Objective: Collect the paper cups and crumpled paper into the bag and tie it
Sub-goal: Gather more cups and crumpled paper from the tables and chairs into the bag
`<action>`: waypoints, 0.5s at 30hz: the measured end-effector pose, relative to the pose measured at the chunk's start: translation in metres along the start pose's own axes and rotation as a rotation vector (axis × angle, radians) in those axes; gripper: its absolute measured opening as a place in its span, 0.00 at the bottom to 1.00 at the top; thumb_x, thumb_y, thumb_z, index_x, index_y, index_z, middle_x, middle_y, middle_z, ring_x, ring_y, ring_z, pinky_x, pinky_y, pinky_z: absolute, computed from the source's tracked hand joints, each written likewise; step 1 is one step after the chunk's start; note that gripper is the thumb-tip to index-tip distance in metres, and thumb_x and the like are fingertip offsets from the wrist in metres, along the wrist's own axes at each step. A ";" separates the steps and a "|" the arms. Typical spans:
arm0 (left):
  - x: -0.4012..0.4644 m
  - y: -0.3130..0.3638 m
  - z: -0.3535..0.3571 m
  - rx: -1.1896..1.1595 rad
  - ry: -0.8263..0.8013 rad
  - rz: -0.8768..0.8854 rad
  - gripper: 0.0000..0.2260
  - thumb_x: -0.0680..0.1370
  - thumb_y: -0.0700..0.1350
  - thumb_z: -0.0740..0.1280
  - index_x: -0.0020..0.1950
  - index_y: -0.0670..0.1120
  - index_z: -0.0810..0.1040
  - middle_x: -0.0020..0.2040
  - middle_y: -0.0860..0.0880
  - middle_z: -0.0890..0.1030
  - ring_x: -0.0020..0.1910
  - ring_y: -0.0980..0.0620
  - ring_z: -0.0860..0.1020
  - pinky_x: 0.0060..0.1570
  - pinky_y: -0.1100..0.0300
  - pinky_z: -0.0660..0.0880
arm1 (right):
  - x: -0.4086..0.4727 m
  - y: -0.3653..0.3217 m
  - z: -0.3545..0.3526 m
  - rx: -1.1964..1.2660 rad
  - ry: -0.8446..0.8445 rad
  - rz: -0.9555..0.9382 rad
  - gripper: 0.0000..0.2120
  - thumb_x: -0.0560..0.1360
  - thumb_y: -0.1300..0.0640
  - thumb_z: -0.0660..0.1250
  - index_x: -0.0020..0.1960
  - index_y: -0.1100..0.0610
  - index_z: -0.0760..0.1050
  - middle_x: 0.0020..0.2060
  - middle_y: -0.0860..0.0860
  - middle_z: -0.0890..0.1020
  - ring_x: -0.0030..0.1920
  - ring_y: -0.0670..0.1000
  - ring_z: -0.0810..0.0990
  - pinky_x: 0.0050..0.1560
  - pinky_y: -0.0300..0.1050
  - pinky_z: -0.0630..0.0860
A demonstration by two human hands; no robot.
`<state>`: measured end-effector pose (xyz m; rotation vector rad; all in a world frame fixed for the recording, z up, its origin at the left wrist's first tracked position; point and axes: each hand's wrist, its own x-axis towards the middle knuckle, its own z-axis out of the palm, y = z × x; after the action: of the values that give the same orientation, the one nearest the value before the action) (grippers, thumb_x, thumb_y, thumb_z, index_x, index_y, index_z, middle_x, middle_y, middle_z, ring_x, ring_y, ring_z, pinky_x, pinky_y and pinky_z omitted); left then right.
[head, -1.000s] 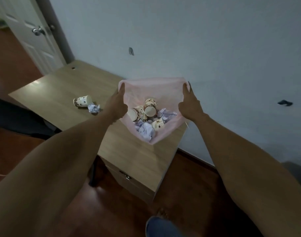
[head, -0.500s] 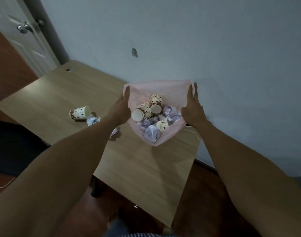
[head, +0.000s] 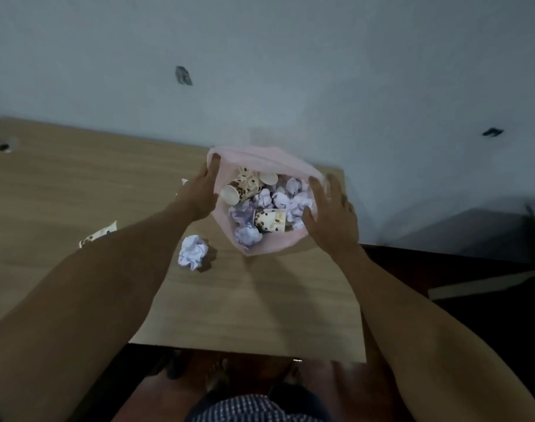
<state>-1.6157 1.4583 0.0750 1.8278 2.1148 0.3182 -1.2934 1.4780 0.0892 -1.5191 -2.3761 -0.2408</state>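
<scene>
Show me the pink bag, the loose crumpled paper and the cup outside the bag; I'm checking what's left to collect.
pink bag (head: 261, 251): head view, its near wall.
loose crumpled paper (head: 193, 251): head view, middle of the ball.
cup outside the bag (head: 98, 235): head view, its patterned side.

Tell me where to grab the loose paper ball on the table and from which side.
Take the paper ball across its middle, coming from above. It lies alone on the table, clear of the bag, and its crumpled folds should give fingers purchase. The left hand is nearer, but it would have to let go of the bag.
</scene>
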 end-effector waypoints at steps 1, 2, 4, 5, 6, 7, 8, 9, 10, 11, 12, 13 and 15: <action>-0.001 -0.005 0.002 0.007 -0.011 0.015 0.42 0.79 0.40 0.68 0.83 0.48 0.42 0.84 0.45 0.46 0.66 0.29 0.73 0.54 0.38 0.75 | -0.001 -0.003 -0.001 -0.059 0.057 -0.041 0.29 0.77 0.48 0.65 0.75 0.53 0.63 0.73 0.61 0.66 0.64 0.65 0.75 0.57 0.59 0.77; -0.002 -0.009 0.002 0.013 -0.020 0.031 0.41 0.80 0.40 0.68 0.83 0.48 0.42 0.84 0.45 0.45 0.66 0.29 0.73 0.55 0.39 0.74 | 0.002 -0.008 -0.002 -0.105 0.106 -0.081 0.29 0.77 0.47 0.65 0.74 0.56 0.65 0.72 0.62 0.67 0.67 0.65 0.71 0.61 0.61 0.72; -0.003 -0.016 0.004 0.014 -0.020 0.058 0.41 0.80 0.39 0.67 0.84 0.49 0.44 0.84 0.48 0.42 0.66 0.30 0.73 0.54 0.40 0.74 | 0.018 -0.021 -0.005 -0.163 0.092 -0.131 0.31 0.76 0.47 0.67 0.74 0.58 0.65 0.72 0.62 0.68 0.70 0.65 0.68 0.65 0.62 0.69; -0.003 -0.019 0.005 0.009 -0.011 0.076 0.41 0.80 0.39 0.67 0.84 0.49 0.44 0.84 0.49 0.41 0.66 0.31 0.74 0.54 0.40 0.74 | 0.031 -0.028 -0.006 -0.166 0.011 -0.130 0.33 0.75 0.46 0.68 0.75 0.58 0.64 0.72 0.61 0.68 0.70 0.64 0.68 0.66 0.62 0.68; -0.002 -0.024 0.005 -0.003 0.000 0.097 0.41 0.80 0.38 0.68 0.84 0.50 0.44 0.84 0.50 0.40 0.65 0.32 0.75 0.52 0.41 0.75 | 0.043 -0.038 -0.007 -0.158 -0.104 -0.111 0.36 0.75 0.45 0.70 0.76 0.57 0.62 0.73 0.60 0.68 0.70 0.64 0.68 0.66 0.62 0.68; -0.001 -0.030 0.006 -0.016 0.011 0.121 0.42 0.79 0.37 0.68 0.84 0.51 0.44 0.83 0.52 0.39 0.65 0.32 0.75 0.51 0.41 0.76 | 0.055 -0.047 -0.006 -0.154 -0.213 -0.085 0.37 0.75 0.44 0.70 0.77 0.56 0.60 0.73 0.59 0.67 0.70 0.63 0.68 0.65 0.62 0.68; 0.001 -0.037 0.006 -0.034 0.023 0.145 0.43 0.79 0.37 0.68 0.84 0.52 0.44 0.83 0.53 0.38 0.64 0.33 0.76 0.51 0.42 0.77 | 0.064 -0.056 -0.005 -0.165 -0.291 -0.066 0.36 0.76 0.43 0.69 0.77 0.56 0.60 0.71 0.59 0.69 0.68 0.63 0.70 0.63 0.61 0.69; 0.003 -0.042 0.005 -0.047 0.033 0.168 0.43 0.78 0.36 0.68 0.83 0.54 0.44 0.83 0.54 0.37 0.64 0.33 0.76 0.51 0.41 0.77 | 0.071 -0.063 -0.003 -0.188 -0.330 -0.056 0.32 0.78 0.44 0.67 0.75 0.55 0.61 0.69 0.59 0.71 0.65 0.63 0.73 0.61 0.60 0.70; 0.004 -0.047 0.004 -0.050 0.045 0.189 0.44 0.78 0.35 0.69 0.83 0.56 0.45 0.83 0.54 0.36 0.64 0.32 0.77 0.51 0.41 0.78 | 0.076 -0.068 -0.001 -0.212 -0.341 -0.063 0.26 0.80 0.47 0.65 0.73 0.56 0.63 0.65 0.59 0.74 0.62 0.63 0.76 0.58 0.59 0.72; 0.005 -0.050 0.003 -0.053 0.065 0.199 0.44 0.78 0.34 0.69 0.83 0.56 0.46 0.83 0.54 0.36 0.64 0.32 0.77 0.51 0.41 0.78 | 0.082 -0.071 0.001 -0.228 -0.336 -0.076 0.20 0.82 0.51 0.63 0.71 0.57 0.65 0.62 0.58 0.77 0.59 0.63 0.78 0.55 0.57 0.73; 0.006 -0.054 0.002 -0.055 0.088 0.200 0.42 0.78 0.33 0.68 0.83 0.57 0.49 0.83 0.52 0.37 0.64 0.33 0.77 0.51 0.41 0.78 | 0.087 -0.072 0.003 -0.228 -0.314 -0.078 0.16 0.82 0.56 0.61 0.69 0.58 0.67 0.59 0.58 0.78 0.56 0.63 0.80 0.51 0.56 0.74; 0.004 -0.057 0.002 -0.074 0.113 0.200 0.39 0.78 0.33 0.67 0.83 0.56 0.53 0.83 0.49 0.39 0.66 0.33 0.76 0.51 0.42 0.78 | 0.092 -0.073 0.004 -0.211 -0.290 -0.067 0.14 0.82 0.60 0.60 0.67 0.59 0.68 0.57 0.59 0.80 0.54 0.63 0.82 0.46 0.54 0.74; -0.005 -0.063 0.004 -0.155 0.180 0.215 0.26 0.79 0.34 0.62 0.74 0.52 0.65 0.83 0.41 0.47 0.71 0.35 0.71 0.53 0.43 0.79 | 0.102 -0.072 0.002 -0.161 -0.234 -0.023 0.12 0.82 0.62 0.60 0.65 0.60 0.68 0.55 0.59 0.80 0.51 0.65 0.83 0.40 0.52 0.70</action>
<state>-1.6713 1.4432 0.0477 2.0008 1.9434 0.7029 -1.3990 1.5353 0.1248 -1.6754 -2.6118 -0.2795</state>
